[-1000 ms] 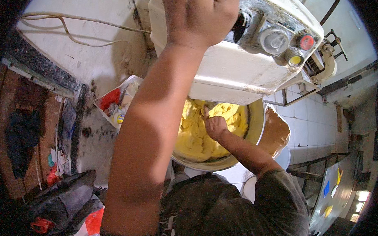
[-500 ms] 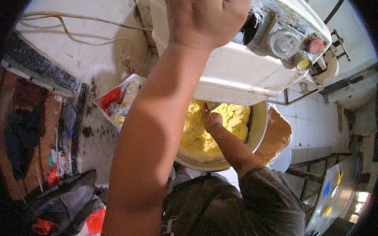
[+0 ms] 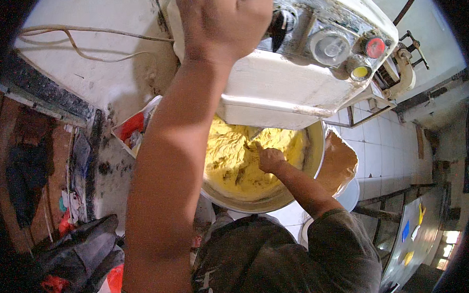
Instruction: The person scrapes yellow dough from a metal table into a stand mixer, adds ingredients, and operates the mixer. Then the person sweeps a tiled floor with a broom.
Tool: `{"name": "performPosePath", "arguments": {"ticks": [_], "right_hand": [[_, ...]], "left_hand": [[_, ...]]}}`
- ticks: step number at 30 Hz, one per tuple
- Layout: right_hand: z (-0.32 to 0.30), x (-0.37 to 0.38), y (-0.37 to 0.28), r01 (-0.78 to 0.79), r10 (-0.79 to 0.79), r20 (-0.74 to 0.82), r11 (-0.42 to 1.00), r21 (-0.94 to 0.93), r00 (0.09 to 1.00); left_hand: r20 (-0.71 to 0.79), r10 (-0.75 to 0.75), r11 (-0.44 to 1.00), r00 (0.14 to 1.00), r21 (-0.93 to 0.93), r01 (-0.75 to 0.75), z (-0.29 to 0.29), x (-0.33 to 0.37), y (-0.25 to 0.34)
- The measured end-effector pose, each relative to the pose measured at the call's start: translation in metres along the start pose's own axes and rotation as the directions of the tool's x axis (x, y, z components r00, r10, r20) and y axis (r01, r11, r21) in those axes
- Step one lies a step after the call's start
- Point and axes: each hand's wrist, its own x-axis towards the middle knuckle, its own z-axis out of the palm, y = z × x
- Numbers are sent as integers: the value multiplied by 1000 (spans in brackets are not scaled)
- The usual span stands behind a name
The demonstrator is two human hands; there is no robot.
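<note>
My left arm stretches up across the view. My left hand is against the top of a white dough mixer, back of the hand toward me; the upper edge cuts off its fingers, so their hold is hidden. Below the mixer's head stands a round metal bowl with yellow dough in it. My right hand reaches into the bowl over the dough, index finger stretched out and the other fingers curled, with nothing seen in it. A greyish metal part shows just beyond the fingertip.
The mixer's panel bears a black knob, a clear-covered dial, a red button and a yellow button. A brown-lined open sack stands right of the bowl. A metal table is at far right.
My right hand has drawn back slightly from the metal part, toward the right and me. The dough's surface looks different. The view has shifted, and my left hand stays at the mixer's top.
</note>
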Motion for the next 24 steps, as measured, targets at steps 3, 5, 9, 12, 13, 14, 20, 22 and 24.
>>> {"name": "performPosePath", "arguments": {"ticks": [3, 5, 9, 12, 13, 14, 20, 22, 24], "right_hand": [[3, 8, 0, 54, 8, -122, 869, 492, 993], [4, 18, -13, 92, 34, -114, 390, 916, 993], [3, 29, -53, 169, 233, -106, -270, 948, 967], [5, 13, -68, 156, 192, -71, -473, 867, 979], [6, 4, -68, 119, 211, -41, -377, 918, 977], [7, -4, -65, 77, 152, -37, -272, 959, 988], [12, -25, -44, 281, 224, -307, 143, 949, 925], [13, -15, -44, 345, 211, -353, 74, 936, 912], [14, -2, -45, 323, 169, -340, 120, 939, 925]], "left_hand": [[14, -24, 1000, 1000, -2, 24, 1, -1, 2], [52, -83, 995, 995, 61, 80, 1, -1, 2], [51, 30, 996, 998, 79, -34, 2, 2, 4], [136, -106, 994, 985, -19, 110, 0, 2, 16], [191, -244, 960, 951, -93, 264, -5, -2, 24], [194, -277, 945, 941, -120, 303, -3, 0, 26], [215, -143, 987, 966, 107, 122, -3, 1, 15], [260, -26, 989, 965, 150, -13, -9, 1, 2], [313, 88, 971, 946, 185, -152, -12, 0, -6]]}}
